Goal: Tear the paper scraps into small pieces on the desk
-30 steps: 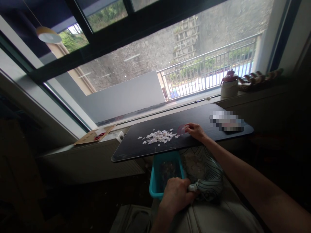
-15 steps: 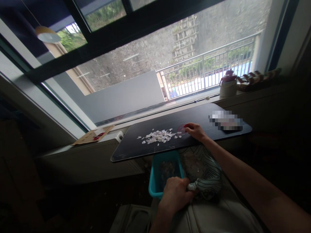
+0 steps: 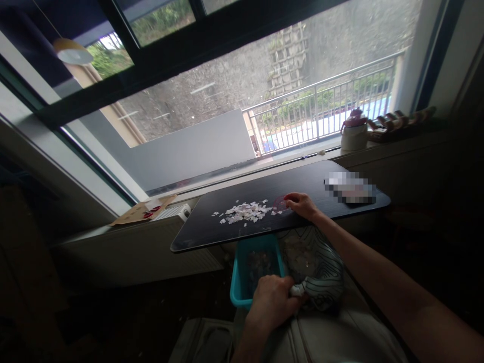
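My right hand (image 3: 301, 205) is over the dark tabletop, fingers pinched on a thin, see-through red looped thing (image 3: 280, 202) whose kind I cannot make out. Just left of it lies a loose heap of small white paper pieces (image 3: 247, 212). Below the table's near edge, my left hand (image 3: 273, 298) is closed on the bunched rim of a pale bag with dark wavy lines (image 3: 325, 285). Pale bits show inside this bag. Beside it stands a turquoise bin (image 3: 235, 282) with indistinct clear scraps in it, partly covered by my left hand.
The dark table (image 3: 212, 227) stands against the window sill. A blurred flat item (image 3: 350, 187) lies at its right end. On the sill are a jug with a pinkish lid (image 3: 354, 135) and a striped row of objects (image 3: 401, 123). Brown paper (image 3: 132, 214) with red-handled scissors (image 3: 148, 215) lies left.
My right hand and the red looped thing have barely shifted. My left hand keeps its hold on the bag rim. The whole view has moved slightly.
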Motion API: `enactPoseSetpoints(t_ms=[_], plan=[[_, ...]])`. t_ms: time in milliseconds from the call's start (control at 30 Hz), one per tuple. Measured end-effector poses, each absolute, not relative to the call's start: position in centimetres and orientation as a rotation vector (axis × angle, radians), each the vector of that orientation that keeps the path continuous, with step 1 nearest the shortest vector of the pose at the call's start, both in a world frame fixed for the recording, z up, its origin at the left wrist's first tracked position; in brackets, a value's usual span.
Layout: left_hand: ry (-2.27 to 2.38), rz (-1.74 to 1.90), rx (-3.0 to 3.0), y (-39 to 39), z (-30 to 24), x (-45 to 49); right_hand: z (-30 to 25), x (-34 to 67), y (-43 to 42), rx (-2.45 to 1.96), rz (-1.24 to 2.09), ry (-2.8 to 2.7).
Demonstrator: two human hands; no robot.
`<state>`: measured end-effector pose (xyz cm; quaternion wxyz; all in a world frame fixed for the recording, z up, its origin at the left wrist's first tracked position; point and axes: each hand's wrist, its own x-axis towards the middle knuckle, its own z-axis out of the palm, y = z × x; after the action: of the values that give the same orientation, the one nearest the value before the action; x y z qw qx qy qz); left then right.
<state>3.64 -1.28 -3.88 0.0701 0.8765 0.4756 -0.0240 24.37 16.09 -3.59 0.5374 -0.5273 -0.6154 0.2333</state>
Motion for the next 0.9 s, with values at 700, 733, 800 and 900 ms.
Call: enactPoseSetpoints(t_ms=[700,733,800,900], plan=[[1.449,-0.070,2.628,-1.27,-4.14,3.59,-3.77,24.63,16.30,-1.322,0.473,-1.388],[1.447,-0.067,2.625,-1.28,-4.10,3.59,-3.79,24.72,16.34,-1.347,0.451,-1.367],[1.444,-0.069,2.615,-1.31,-3.98,3.63,-3.79,24.84,16.34,-1.379,0.418,-1.334],[1.451,-0.098,2.590,-1.36,-3.70,3.73,-3.78,24.82,16.25,-1.371,0.419,-1.332]])
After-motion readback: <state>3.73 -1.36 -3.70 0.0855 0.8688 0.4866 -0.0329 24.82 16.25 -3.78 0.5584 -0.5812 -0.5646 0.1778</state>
